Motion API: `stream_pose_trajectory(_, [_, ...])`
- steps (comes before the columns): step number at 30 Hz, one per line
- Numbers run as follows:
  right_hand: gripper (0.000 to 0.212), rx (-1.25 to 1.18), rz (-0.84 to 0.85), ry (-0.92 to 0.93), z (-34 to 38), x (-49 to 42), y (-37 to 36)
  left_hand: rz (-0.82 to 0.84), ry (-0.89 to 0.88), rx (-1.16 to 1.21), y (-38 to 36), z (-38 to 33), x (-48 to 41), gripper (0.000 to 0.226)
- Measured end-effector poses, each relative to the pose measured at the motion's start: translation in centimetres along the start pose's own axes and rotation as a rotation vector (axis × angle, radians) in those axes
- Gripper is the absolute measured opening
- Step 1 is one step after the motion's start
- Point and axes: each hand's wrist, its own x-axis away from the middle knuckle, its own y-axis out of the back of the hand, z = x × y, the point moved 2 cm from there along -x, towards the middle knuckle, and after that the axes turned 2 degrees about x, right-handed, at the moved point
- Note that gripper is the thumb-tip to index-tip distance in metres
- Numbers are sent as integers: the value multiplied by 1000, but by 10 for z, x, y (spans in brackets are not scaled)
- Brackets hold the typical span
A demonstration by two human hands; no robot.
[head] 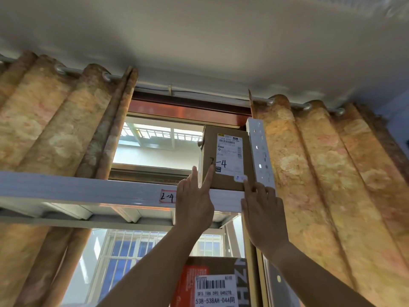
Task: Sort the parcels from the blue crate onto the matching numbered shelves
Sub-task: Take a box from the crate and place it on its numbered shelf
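Left hand (194,202) and right hand (263,211), fingers straight and gripping nothing, are pushing the brown parcel (225,156) marked 2-4. It is standing upright at the front edge of the 2-4 shelf (88,191), beside the white post (261,151). If they are letting go too early, it may tip forward and fall.

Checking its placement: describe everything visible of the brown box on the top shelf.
The brown cardboard box stands upright at the right end of the top shelf, beside the white post. Its front bears a white barcode label and handwritten "-4". Fingertips of the left hand and right hand touch its lower front.
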Motion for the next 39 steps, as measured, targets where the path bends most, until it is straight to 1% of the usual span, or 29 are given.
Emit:
stream_pose_trajectory(2, [46, -1, 31, 14, 0, 4, -1, 1, -5, -4, 1, 0, 0, 78])
stream_pose_trajectory(8, [55, -118, 167, 11, -4, 15, 1, 53, -15, -15, 0, 1, 1, 72])
stream_pose_trajectory(10, [63, -153, 242, 8, -8, 19, 0, 54, -13, -30, -3, 3, 2, 65])
stream_pose_trajectory(12, [70, -147, 292, 44, -11, 24, -4, 84, -2, -22, -5, 4, 5, 68])
stream_pose_trajectory(14, [80, -133, 349, 111, -15, 26, -1, 148, -10, 12, -5, 5, 10, 75])
stream_pose_trajectory(16, [87, -213, 424, 135, -19, 25, 6, 215, -50, 41, 1, 8, 16, 73])
stream_pose_trajectory(17, [86, -241, 431, 126, -19, 22, 14, 249, -79, 74, 7, 11, 20, 69])
stream_pose_trajectory(20, [64, -317, 326, 120, 3, 11, 48, 314, -128, 191, 34, 29, 36, 59])
stream_pose_trajectory(22, [57, -440, 264, 131, 35, 2, 66, 302, -115, 149, 56, 56, 50, 56])
stream_pose_trajectory(25, [55, -632, 253, 233, 109, 0, 87, 238, -11, 28, 96, 115, 79, 55])
stream_pose_trajectory(27, [55, -760, 274, 330, 170, 12, 103, 256, 54, -84, 132, 158, 105, 54])
stream_pose_trajectory(29, [55, -869, 316, 448, 235, 32, 124, 367, 152, -206, 172, 206, 135, 55])
stream_pose_trajectory(30, [55, -934, 356, 501, 267, 45, 137, 451, 254, -268, 193, 232, 153, 56])
stream_pose_trajectory(32, [53, -1105, 507, 569, 333, 79, 160, 611, 521, -349, 243, 281, 200, 57])
stream_pose_trajectory(34, [49, -1232, 755, 642, 395, 130, 183, 712, 767, -403, 295, 319, 263, 55])
stream_pose_trajectory(36, [44, -1300, 945, 737, 447, 189, 211, 814, 918, -530, 344, 338, 330, 63])
stream_pose_trajectory(38, [39, -1305, 1071, 807, 482, 247, 241, 967, 974, -644, 380, 339, 396, 54])
stream_pose_trajectory(39, [41, -1289, 1117, 871, 496, 274, 257, 1000, 1010, -661, 395, 336, 425, 51])
